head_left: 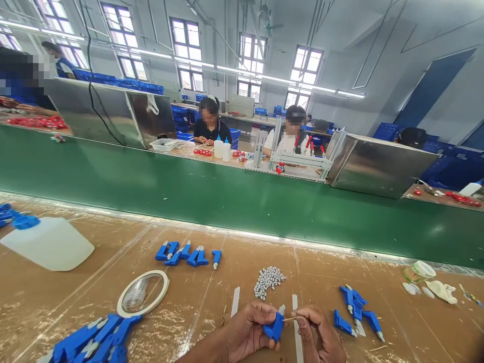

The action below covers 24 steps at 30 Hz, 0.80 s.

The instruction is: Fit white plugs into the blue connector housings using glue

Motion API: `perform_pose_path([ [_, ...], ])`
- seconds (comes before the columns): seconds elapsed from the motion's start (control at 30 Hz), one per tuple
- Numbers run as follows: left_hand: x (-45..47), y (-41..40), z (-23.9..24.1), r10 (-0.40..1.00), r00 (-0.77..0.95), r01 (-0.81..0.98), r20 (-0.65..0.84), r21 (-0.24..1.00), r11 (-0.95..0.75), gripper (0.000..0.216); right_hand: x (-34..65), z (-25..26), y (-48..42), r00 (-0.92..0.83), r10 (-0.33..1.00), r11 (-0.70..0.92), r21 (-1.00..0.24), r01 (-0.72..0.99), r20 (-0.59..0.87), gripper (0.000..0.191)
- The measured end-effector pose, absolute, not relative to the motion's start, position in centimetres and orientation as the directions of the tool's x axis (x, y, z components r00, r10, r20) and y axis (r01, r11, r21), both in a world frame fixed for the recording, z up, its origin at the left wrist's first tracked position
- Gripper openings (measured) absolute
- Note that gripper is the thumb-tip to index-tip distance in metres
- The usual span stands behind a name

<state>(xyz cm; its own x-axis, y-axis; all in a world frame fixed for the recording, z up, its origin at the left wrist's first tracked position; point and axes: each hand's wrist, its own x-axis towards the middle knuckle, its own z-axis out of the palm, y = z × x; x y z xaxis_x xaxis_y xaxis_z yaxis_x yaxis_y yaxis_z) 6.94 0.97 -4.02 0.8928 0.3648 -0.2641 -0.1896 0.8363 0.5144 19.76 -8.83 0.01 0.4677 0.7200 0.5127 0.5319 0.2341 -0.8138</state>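
Observation:
My left hand (247,330) grips a small blue plastic connector (275,325) with a white tip, near the bottom edge of the view. My right hand (319,334) pinches a thin stick (290,318) whose end touches the connector. Just beyond my hands lies a heap of several small grey-white caps (267,280). Two white strips (235,301) lie flat on the brown worktable (196,302), one on each side of the held connector.
More blue connectors lie in groups at centre left (187,253), at right (357,311) and at bottom left (91,343). A tape ring (142,293), a white bottle with a blue cap (47,242) and a green conveyor belt (227,191) are there. Other people sit across the belt.

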Motion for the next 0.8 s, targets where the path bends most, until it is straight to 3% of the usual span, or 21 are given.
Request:
perform_pose_path([
  [0.8, 6.93, 0.89, -4.4, 0.346, 0.894, -0.143, -0.286, 0.549, 0.823, 0.023, 20.39, 0.12, -8.85, 0.302, 0.775, 0.256, -0.713, 0.652, 0.555, 0.022],
])
